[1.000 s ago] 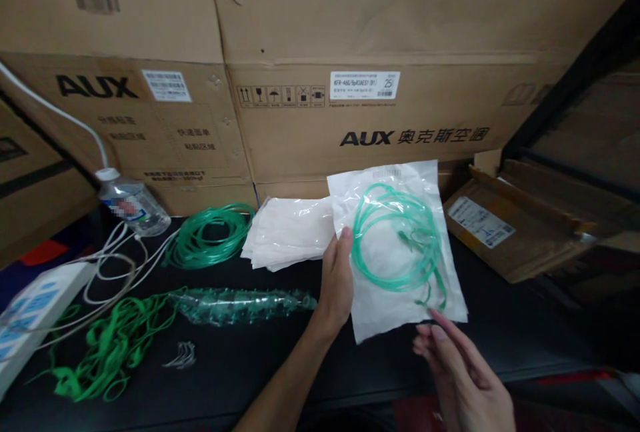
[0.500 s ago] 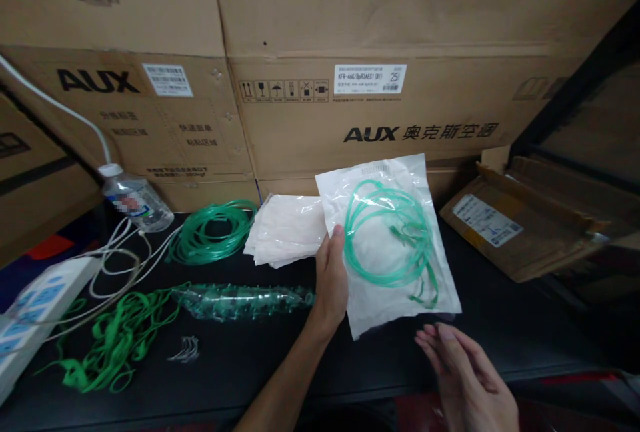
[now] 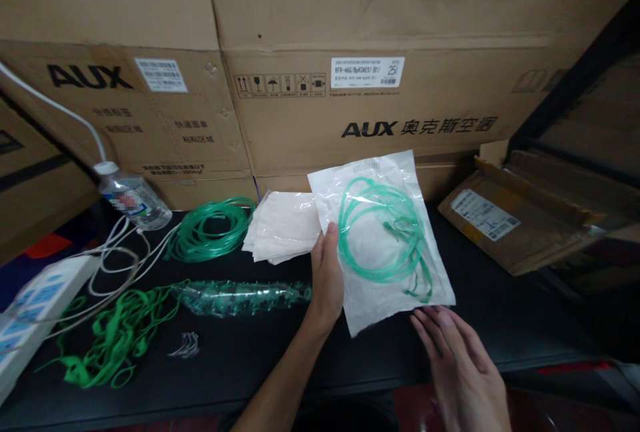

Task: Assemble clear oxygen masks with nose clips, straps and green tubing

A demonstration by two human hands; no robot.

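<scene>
My left hand (image 3: 329,279) is closed on the left edge of a flat sealed pouch (image 3: 360,312), thumb on the front. Through its clear face shows a coil of green tubing (image 3: 345,245) with a green strap (image 3: 425,279) at the lower right. My right hand (image 3: 463,359) is at the pouch's bottom right edge, fingers stretched out; whether the fingertips touch it I cannot tell. Behind my left hand lies a stack of white pouches (image 3: 283,225). A clear bag of small green parts (image 3: 245,299) lies left of my left wrist.
On the black table are a green tubing coil (image 3: 210,229), tangled green straps (image 3: 110,339), small clear curved pieces (image 3: 186,345), a power strip (image 3: 40,312) with white cables and a plastic bottle (image 3: 135,199). A torn carton (image 3: 500,219) stands right; large cartons (image 3: 300,139) wall the back.
The pouch in my left hand has shifted slightly left. My right hand has moved up and left to its bottom edge. The view has tilted slightly.
</scene>
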